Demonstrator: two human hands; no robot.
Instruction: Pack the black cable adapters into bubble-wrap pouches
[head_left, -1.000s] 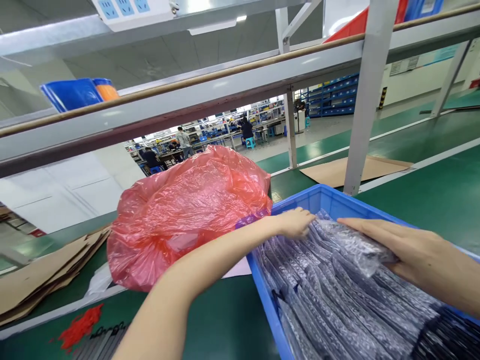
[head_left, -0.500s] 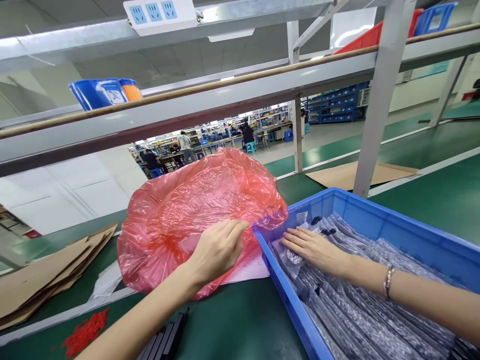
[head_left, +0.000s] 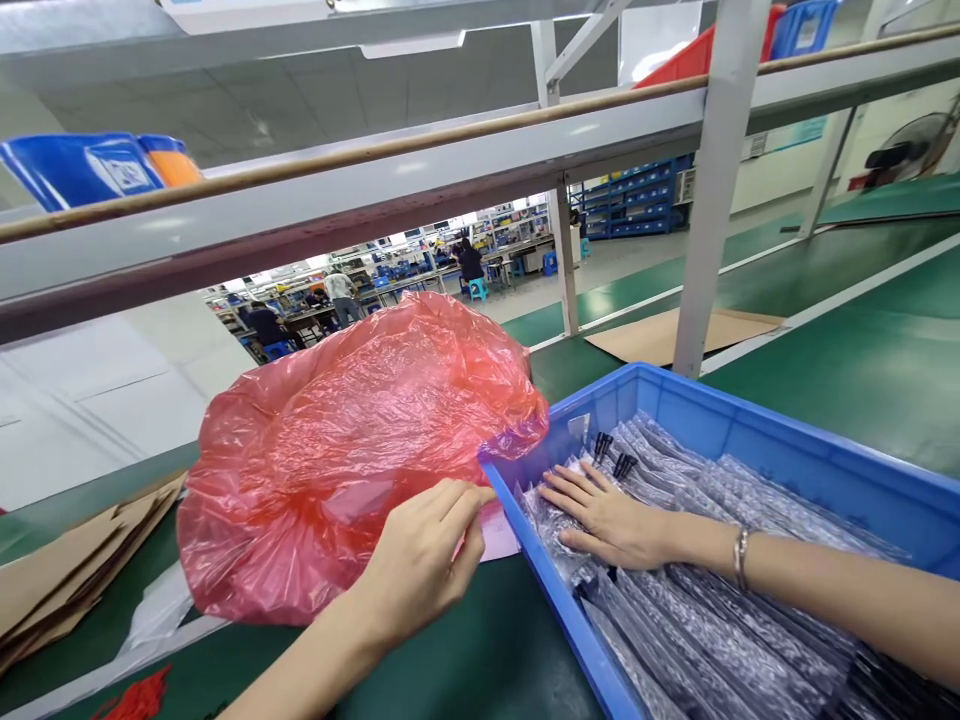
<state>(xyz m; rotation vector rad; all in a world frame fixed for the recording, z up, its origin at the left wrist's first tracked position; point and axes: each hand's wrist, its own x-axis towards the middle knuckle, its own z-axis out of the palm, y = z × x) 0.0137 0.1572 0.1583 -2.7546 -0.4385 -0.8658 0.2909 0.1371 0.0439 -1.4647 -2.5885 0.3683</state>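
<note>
My right hand (head_left: 611,520) lies flat with fingers spread on clear plastic packets (head_left: 720,610) inside a blue bin (head_left: 592,655). The packets are long, hold dark contents and lie side by side; black ends stick out of some near the far wall. My left hand (head_left: 424,550) is closed, its fingers curled, just left of the bin. Its index fingertip reaches the bin's left wall; anything inside the fingers is hidden. Behind it a crumpled red plastic bag (head_left: 360,430) spreads over the bench and overlaps the bin's corner. Part of a pink sheet (head_left: 499,533) shows beneath.
Flattened cardboard (head_left: 67,570) and a white plastic piece (head_left: 157,605) lie at left, with red scraps (head_left: 139,695) nearer me. A metal post (head_left: 712,190) and a shelf rail (head_left: 420,175) stand beyond the bin. More cardboard (head_left: 675,335) lies behind. People sit and stand far off.
The view has shifted right. My right hand's fingers have spread wider on the packets. My left hand has moved slightly down and stays closed beside the bin.
</note>
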